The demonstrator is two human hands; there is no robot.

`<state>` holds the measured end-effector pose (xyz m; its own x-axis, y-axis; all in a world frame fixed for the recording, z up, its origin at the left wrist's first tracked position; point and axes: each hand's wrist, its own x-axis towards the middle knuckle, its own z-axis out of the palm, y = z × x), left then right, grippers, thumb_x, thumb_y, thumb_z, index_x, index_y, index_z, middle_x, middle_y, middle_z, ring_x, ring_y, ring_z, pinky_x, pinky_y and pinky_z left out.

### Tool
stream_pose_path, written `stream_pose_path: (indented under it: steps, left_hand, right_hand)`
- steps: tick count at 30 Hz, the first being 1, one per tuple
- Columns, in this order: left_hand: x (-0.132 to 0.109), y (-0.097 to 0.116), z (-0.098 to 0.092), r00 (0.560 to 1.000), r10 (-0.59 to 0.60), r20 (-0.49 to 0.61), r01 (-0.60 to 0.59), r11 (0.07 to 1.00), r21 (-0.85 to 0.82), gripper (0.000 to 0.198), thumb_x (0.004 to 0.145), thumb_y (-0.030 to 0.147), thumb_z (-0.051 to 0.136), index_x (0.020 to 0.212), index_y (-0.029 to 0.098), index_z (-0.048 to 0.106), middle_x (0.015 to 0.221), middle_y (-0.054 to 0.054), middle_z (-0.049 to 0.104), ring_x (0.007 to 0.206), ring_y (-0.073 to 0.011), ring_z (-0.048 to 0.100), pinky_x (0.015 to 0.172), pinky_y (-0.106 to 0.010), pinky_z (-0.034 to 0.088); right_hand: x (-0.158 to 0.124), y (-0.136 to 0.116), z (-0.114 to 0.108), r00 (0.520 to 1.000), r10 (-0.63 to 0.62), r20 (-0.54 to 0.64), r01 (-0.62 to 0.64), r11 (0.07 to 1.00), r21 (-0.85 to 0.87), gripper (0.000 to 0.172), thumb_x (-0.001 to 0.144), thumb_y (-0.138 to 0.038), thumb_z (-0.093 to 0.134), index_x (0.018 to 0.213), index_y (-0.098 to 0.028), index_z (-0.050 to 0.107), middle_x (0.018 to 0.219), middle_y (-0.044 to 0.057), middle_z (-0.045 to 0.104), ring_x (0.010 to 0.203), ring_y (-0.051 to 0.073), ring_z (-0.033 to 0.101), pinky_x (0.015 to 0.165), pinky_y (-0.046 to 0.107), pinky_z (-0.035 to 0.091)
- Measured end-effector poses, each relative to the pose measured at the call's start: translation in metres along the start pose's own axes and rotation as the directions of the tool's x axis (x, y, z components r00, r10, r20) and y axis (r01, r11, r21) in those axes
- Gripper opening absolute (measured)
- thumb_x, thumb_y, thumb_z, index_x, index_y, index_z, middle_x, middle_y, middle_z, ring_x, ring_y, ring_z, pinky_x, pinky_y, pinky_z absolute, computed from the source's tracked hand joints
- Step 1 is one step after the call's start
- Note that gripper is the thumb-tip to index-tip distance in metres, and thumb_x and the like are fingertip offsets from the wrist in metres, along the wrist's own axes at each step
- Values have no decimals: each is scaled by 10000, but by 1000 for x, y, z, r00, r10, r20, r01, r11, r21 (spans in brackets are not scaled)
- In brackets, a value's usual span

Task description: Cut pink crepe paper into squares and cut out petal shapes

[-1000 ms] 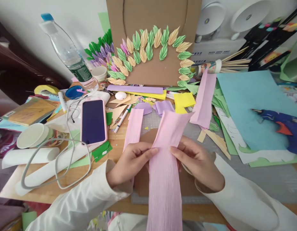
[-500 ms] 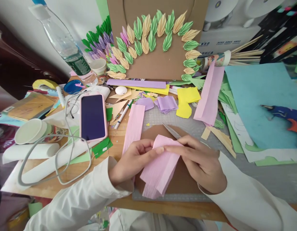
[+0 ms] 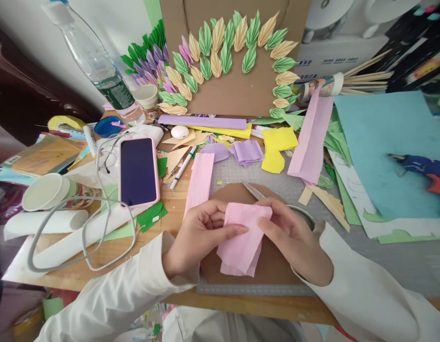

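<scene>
A folded piece of pink crepe paper (image 3: 239, 251) is held up between both hands over a brown cardboard piece (image 3: 277, 266). My left hand (image 3: 202, 235) pinches its left side, thumb lying across the front. My right hand (image 3: 294, 237) grips the upper right corner between thumb and fingers. Partly under the right hand lie scissors (image 3: 253, 190), blades pointing away to the left. A flat pink crepe strip (image 3: 198, 183) runs beside my left hand. Beyond stands a cardboard panel (image 3: 230, 97) with an arch of green and cream pleated paper leaves (image 3: 225, 61).
Purple crepe pieces (image 3: 246, 152) and yellow ones (image 3: 279, 145) lie ahead. At left are a phone (image 3: 138, 173), a looped grey cable (image 3: 86, 237), a paper cup (image 3: 45, 192) and a bottle (image 3: 102, 71). A blue glue gun (image 3: 419, 164) rests on blue paper (image 3: 387, 123) at right.
The pink paper has turned from a slant to nearly upright and its lower end has risen. My right thumb has moved onto its front, and more of the scissors' handle shows.
</scene>
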<state>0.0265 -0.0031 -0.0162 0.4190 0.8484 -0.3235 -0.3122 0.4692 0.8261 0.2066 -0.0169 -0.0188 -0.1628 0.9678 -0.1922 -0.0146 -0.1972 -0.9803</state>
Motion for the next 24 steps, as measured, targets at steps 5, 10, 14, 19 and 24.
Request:
stream_pose_path:
  steps: [5, 10, 14, 19, 24]
  left_hand:
    - [1, 6, 2, 999, 44, 5, -44, 992, 120, 194, 744, 268, 767, 884, 150, 702, 812, -29, 739, 723, -112, 659, 657, -194, 517]
    - [4, 6, -2, 990, 115, -86, -76, 928, 366, 283, 794, 401, 688, 717, 129, 713, 622, -13, 652, 568, -94, 527, 518, -191, 412]
    - [5, 2, -4, 982, 156, -106, -94, 892, 441, 236, 805, 353, 682, 705, 143, 727, 621, -6, 649, 559, -86, 495, 509, -188, 384]
    - [3, 0, -6, 978, 194, -82, -128, 856, 501, 199, 820, 338, 680, 758, 173, 772, 675, -25, 713, 591, -101, 537, 529, -196, 402]
    - [0, 1, -6, 980, 186, -63, -137, 876, 462, 148, 819, 305, 694, 818, 199, 797, 791, -48, 773, 685, -132, 628, 618, -210, 473]
  right_hand:
    - [-3, -6, 1, 1000, -25, -14, 24, 995, -99, 185, 843, -351, 635, 752, -218, 544, 672, -29, 507, 598, 117, 506, 520, 212, 452]
    - [-3, -5, 2, 997, -18, 81, 36, 974, -225, 131, 860, -309, 593, 788, -216, 536, 705, -19, 530, 637, 127, 526, 575, 226, 470]
    - [-3, -5, 2, 997, 15, 79, -1, 983, -183, 130, 846, -325, 609, 827, -213, 546, 741, -13, 542, 670, 128, 537, 590, 222, 474]
    - [-2, -6, 2, 997, 60, 50, -54, 993, -106, 208, 859, -400, 602, 795, -203, 584, 711, -14, 542, 654, 120, 519, 582, 215, 457]
    - [-3, -6, 0, 1000, -8, 12, 9, 994, -112, 217, 850, -379, 635, 730, -208, 578, 681, -18, 548, 641, 117, 510, 578, 214, 442]
